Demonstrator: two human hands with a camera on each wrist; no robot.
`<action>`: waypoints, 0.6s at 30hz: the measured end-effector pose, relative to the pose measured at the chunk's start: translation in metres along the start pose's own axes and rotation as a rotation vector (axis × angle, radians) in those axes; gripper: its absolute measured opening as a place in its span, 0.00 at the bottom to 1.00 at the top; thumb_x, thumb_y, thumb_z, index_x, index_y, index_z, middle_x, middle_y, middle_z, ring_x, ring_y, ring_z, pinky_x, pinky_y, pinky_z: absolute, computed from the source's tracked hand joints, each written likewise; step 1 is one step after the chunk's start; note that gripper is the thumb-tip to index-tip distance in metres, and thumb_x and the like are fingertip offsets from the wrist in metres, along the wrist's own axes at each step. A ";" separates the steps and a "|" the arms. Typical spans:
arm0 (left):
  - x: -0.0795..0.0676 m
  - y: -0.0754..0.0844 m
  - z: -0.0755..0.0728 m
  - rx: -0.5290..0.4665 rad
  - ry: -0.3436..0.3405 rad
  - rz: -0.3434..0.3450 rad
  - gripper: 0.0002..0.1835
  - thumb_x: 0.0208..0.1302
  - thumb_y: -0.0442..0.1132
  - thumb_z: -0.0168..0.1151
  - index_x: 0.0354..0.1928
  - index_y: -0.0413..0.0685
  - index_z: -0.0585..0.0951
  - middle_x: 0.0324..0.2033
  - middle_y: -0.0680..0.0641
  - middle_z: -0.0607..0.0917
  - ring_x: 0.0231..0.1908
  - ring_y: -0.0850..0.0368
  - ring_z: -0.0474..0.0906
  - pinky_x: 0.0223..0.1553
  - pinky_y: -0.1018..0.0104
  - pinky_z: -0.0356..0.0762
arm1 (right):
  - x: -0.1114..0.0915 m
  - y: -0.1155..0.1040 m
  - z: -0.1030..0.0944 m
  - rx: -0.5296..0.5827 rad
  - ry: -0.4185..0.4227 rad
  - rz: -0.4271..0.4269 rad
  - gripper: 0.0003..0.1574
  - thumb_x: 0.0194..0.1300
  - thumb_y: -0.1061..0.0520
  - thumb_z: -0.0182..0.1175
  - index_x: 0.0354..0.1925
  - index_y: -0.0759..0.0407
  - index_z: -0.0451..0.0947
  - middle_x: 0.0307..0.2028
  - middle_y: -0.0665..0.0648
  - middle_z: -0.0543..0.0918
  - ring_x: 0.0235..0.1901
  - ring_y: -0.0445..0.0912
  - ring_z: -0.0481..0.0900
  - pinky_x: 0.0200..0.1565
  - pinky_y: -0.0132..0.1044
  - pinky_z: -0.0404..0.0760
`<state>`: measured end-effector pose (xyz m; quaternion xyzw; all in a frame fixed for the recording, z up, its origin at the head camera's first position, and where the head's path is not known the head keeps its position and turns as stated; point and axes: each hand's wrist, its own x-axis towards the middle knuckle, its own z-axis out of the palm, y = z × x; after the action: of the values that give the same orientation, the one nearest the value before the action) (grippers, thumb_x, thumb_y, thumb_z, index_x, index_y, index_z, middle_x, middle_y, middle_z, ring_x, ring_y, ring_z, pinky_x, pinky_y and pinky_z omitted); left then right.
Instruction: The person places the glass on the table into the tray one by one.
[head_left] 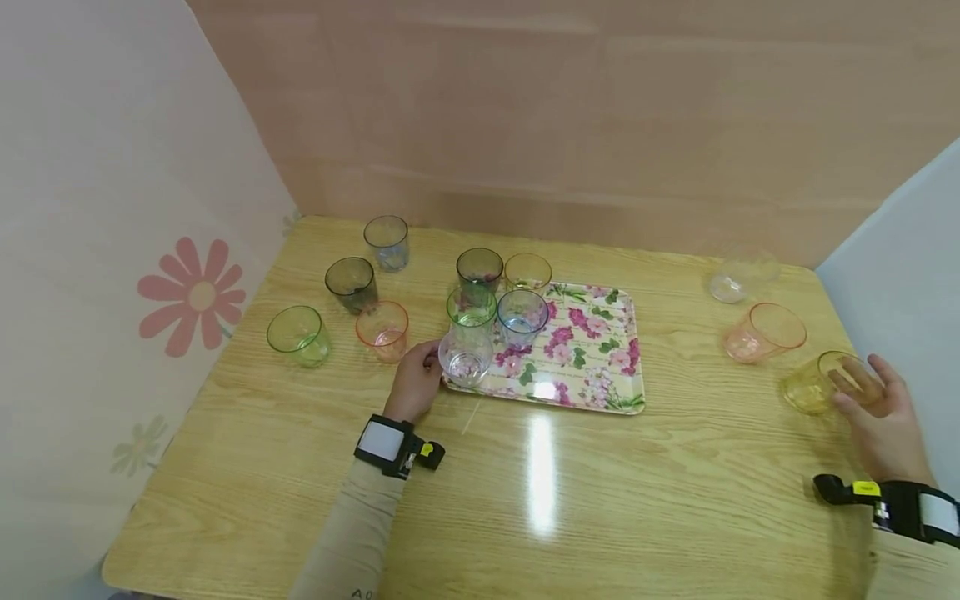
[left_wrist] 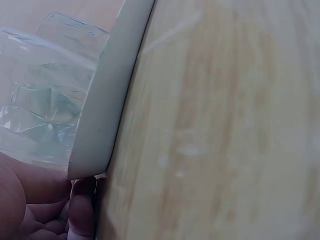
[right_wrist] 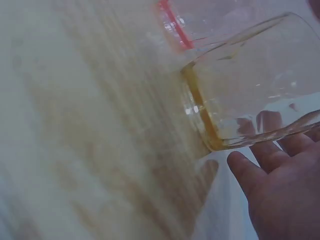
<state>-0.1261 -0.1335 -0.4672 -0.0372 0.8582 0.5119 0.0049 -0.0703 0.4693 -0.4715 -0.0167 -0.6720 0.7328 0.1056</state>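
My left hand (head_left: 415, 382) grips the left end of a flowered tray (head_left: 639, 367). In the left wrist view, thumb and curled fingers (left_wrist: 82, 215) meet at the tray's pale rim (left_wrist: 102, 110). Close by on the tray is a clear glass (head_left: 467, 367), with green (head_left: 472, 317), blue (head_left: 522, 321), dark grey (head_left: 480, 271) and amber (head_left: 528, 273) glasses behind. Far right, my right hand (head_left: 888, 425) is spread beside a yellow glass (head_left: 806, 390). The right wrist view has its fingers (right_wrist: 245, 170) loosely extended along this glass (right_wrist: 250, 95); contact is unclear.
On the wooden table (head_left: 637, 508), left of the tray, are green (head_left: 303, 342), orange-red (head_left: 384, 335), dark grey (head_left: 356, 287) and bluish (head_left: 390, 246) glasses. Pink (head_left: 757, 335) and clear (head_left: 729, 286) glasses stand at the right. Walls border the table's back and sides.
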 end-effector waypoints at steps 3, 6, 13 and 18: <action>0.001 -0.001 0.000 0.006 -0.004 0.015 0.17 0.73 0.26 0.53 0.59 0.29 0.79 0.49 0.34 0.85 0.44 0.46 0.79 0.47 0.54 0.76 | 0.000 0.002 0.000 -0.013 -0.016 0.012 0.51 0.73 0.75 0.51 0.81 0.50 0.40 0.74 0.46 0.61 0.64 0.30 0.68 0.51 0.16 0.72; 0.001 -0.001 -0.001 0.006 -0.005 0.010 0.16 0.73 0.27 0.53 0.59 0.30 0.80 0.48 0.35 0.85 0.42 0.48 0.79 0.45 0.57 0.76 | 0.000 0.002 0.002 -0.076 -0.007 0.035 0.52 0.72 0.75 0.53 0.81 0.50 0.41 0.75 0.45 0.61 0.65 0.29 0.66 0.49 0.15 0.72; 0.000 0.000 -0.002 -0.025 -0.002 -0.011 0.16 0.73 0.27 0.54 0.60 0.30 0.80 0.48 0.36 0.85 0.40 0.48 0.79 0.43 0.60 0.75 | -0.003 0.000 0.005 -0.209 0.033 0.078 0.50 0.73 0.71 0.56 0.81 0.47 0.45 0.73 0.42 0.64 0.65 0.28 0.65 0.49 0.12 0.67; 0.000 0.000 0.001 -0.021 0.001 -0.009 0.16 0.73 0.27 0.55 0.59 0.30 0.80 0.47 0.36 0.85 0.41 0.49 0.80 0.42 0.59 0.77 | -0.007 -0.002 0.004 -0.263 0.064 0.071 0.49 0.71 0.70 0.58 0.80 0.47 0.49 0.69 0.39 0.69 0.60 0.25 0.69 0.48 0.12 0.67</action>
<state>-0.1263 -0.1328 -0.4672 -0.0414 0.8528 0.5206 0.0062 -0.0640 0.4642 -0.4694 -0.0777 -0.7577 0.6406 0.0978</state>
